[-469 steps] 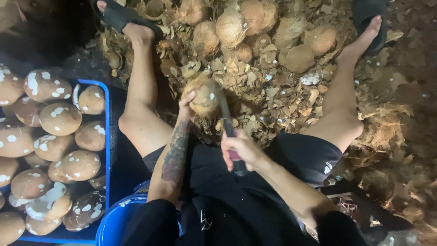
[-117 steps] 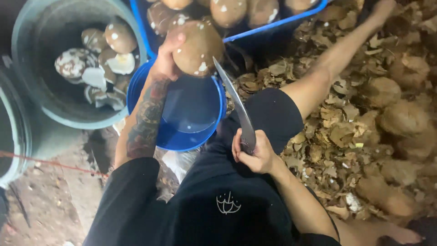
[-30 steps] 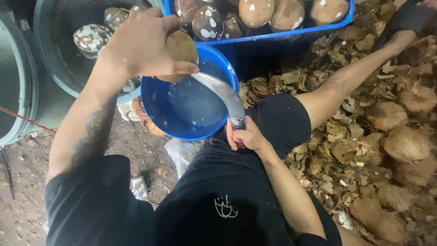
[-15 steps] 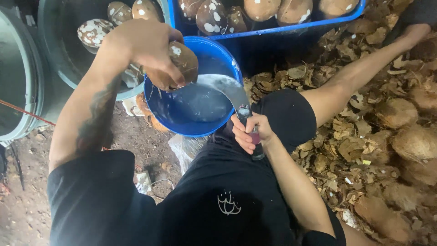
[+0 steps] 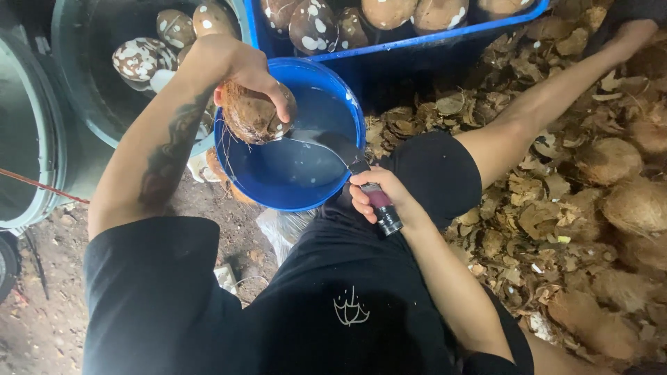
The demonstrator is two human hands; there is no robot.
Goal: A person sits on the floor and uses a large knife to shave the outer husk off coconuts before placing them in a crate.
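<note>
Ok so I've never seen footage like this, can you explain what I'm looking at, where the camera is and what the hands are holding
There is one picture, taken by a camera worn on a person's head, looking down at their own lap and hands. No machine is involved. The person sits on the ground in dark clothes, legs spread. The left hand holds a brown husked coconut tilted over a blue basin that holds a pale liquid. The right hand grips the handle of a large knife, whose blade reaches over the basin to the coconut. Behind the basin stands a blue crate of peeled, white-spotted coconuts, and a dark tub with more. To the right lies a heap of husk scraps and unpeeled coconuts.
</note>
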